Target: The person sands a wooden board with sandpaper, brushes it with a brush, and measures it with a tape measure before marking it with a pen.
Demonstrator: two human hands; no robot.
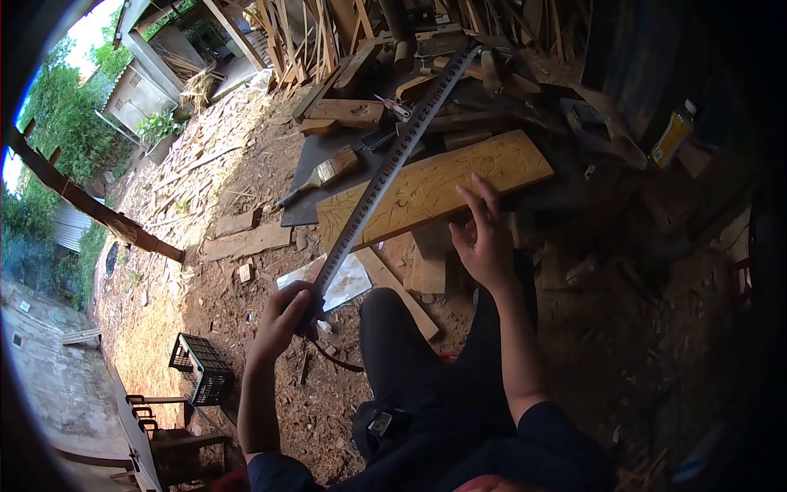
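Note:
My left hand (293, 316) is wrapped round the dark case of a tape measure. Its long silver blade (393, 161) runs up and to the right, crossing over a carved yellowish board (434, 187). That board lies slanted on a dark work surface (305, 215). My right hand (484, 234) is at the board's lower edge, fingers apart, with the fingertips over or on its face; whether they touch cannot be made out. A brush (332, 170) with a wide wooden part lies left of the board.
Wood blocks (348, 112) and tools crowd the far side of the surface. A yellow-labelled bottle (672, 138) stands at right. Below the board are a loose plank (398, 291) and a white sheet (348, 283). A dark crate (201, 369) sits at lower left.

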